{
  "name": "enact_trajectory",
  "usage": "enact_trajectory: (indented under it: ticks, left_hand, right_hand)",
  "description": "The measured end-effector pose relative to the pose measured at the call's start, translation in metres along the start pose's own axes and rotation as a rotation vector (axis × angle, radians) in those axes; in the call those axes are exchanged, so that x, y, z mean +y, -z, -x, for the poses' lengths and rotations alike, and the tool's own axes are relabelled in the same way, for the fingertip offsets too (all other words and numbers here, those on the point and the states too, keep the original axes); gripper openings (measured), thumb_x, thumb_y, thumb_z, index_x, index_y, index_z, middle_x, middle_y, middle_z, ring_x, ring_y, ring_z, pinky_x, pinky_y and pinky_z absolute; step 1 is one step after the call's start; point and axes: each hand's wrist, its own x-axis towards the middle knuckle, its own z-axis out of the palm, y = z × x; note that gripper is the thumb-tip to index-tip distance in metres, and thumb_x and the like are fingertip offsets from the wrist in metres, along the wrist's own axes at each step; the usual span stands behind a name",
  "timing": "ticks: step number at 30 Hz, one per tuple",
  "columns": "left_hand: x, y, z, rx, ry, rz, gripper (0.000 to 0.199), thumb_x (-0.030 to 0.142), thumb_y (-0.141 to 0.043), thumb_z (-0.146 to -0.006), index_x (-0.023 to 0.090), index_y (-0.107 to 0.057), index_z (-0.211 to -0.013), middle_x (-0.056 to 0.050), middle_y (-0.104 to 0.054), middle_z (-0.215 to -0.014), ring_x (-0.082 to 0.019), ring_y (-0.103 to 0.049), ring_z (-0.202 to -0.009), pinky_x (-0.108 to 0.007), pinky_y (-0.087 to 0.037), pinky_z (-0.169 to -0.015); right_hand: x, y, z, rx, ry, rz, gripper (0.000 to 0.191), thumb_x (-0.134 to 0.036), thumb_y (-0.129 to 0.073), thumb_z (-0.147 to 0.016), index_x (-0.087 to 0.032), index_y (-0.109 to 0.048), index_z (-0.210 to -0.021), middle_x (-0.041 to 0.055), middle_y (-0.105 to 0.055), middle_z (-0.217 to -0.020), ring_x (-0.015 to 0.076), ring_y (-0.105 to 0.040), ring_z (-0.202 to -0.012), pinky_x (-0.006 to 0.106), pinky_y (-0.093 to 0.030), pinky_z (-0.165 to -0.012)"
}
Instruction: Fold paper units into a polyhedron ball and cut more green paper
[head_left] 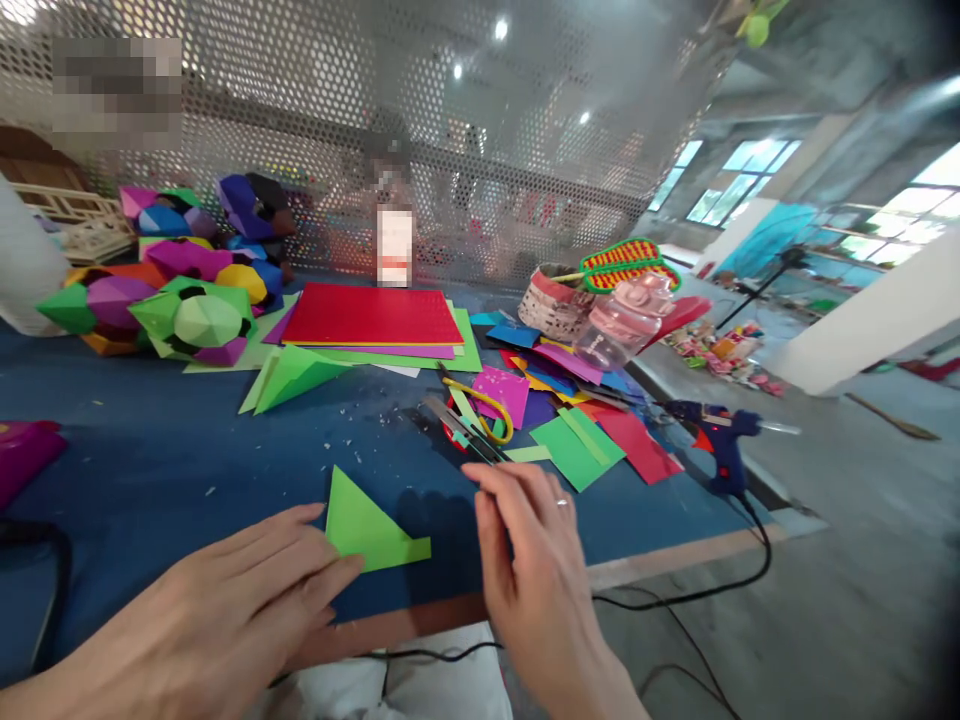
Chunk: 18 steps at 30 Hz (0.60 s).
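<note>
A green paper piece (367,525), folded to a triangle with a short tab at its right, lies near the table's front edge. My left hand (247,590) lies fairly flat, its fingertips on the paper's left and lower edges. To the paper's right, my right hand (532,540) is open and holds nothing, its thumb apart from the fingers. Just beyond its fingertips are a craft knife (461,425) and scissors with yellow handles (506,425); whether the fingers touch the knife I cannot tell. A green square sheet (577,447) lies to the right.
Red sheets (375,315) lie stacked at the back, behind a folded green paper (300,375). Several faceted paper shapes (199,318) stand back left. A pink bottle (622,325) and a container (555,300) stand back right. A blue glue gun (724,440) sits at the right edge, its cord hanging.
</note>
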Motion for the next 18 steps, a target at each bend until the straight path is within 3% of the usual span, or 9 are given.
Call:
enact_trajectory:
  ticks: [3,7,11,14,18]
  left_hand:
    - [0.003,-0.002,-0.021,-0.018,-0.013,-0.023,0.025,0.025,-0.047,-0.103,0.021,-0.067,-0.118,-0.004,-0.077,-0.110,-0.017,-0.074,-0.095,-0.023,-0.059,-0.087]
    - [0.002,-0.010,-0.035,-0.140,0.058,0.086,0.024,0.026,-0.053,-0.100,0.024,-0.065,-0.120,-0.005,-0.075,-0.113,-0.020,-0.074,-0.098,-0.028,-0.059,-0.083]
    - [-0.005,-0.019,-0.040,-0.332,0.212,0.230,0.027,0.020,-0.064,-0.092,0.028,-0.066,-0.117,-0.002,-0.073,-0.111,-0.021,-0.071,-0.100,-0.028,-0.055,-0.084]
    - [-0.007,-0.020,-0.043,-0.453,0.312,0.366,0.016,0.015,-0.062,-0.093,0.027,-0.066,-0.103,0.002,-0.071,-0.100,-0.017,-0.068,-0.093,-0.026,-0.051,-0.082]
    - [-0.006,-0.016,-0.043,-0.470,0.301,0.472,0.015,0.014,-0.055,-0.097,0.023,-0.060,-0.087,0.003,-0.065,-0.088,-0.014,-0.061,-0.082,-0.025,-0.046,-0.075]
  right_hand:
    - [0.019,0.008,-0.004,0.022,-0.047,0.227,0.025,-0.026,-0.051,-0.104,-0.019,-0.059,-0.126,0.0122,-0.064,-0.115,0.0297,-0.059,-0.104,0.044,-0.043,-0.086]
    - [0.037,0.004,-0.004,-0.099,-0.096,0.342,0.034,-0.038,-0.058,-0.102,-0.017,-0.056,-0.127,0.0136,-0.067,-0.113,0.0321,-0.063,-0.101,0.046,-0.047,-0.083]
    - [0.041,-0.002,-0.003,-0.139,-0.083,0.309,0.032,-0.030,-0.054,-0.102,-0.016,-0.055,-0.131,0.0131,-0.066,-0.111,0.0310,-0.064,-0.102,0.047,-0.052,-0.084]
    - [0.035,0.004,0.004,-0.131,-0.064,0.231,0.035,-0.025,-0.051,-0.101,-0.016,-0.053,-0.135,0.0127,-0.063,-0.111,0.0279,-0.067,-0.097,0.043,-0.057,-0.080]
    - [0.024,0.027,0.031,-0.095,-0.058,0.103,0.036,-0.025,-0.047,-0.102,-0.019,-0.051,-0.137,0.0119,-0.063,-0.113,0.0229,-0.071,-0.089,0.034,-0.061,-0.070]
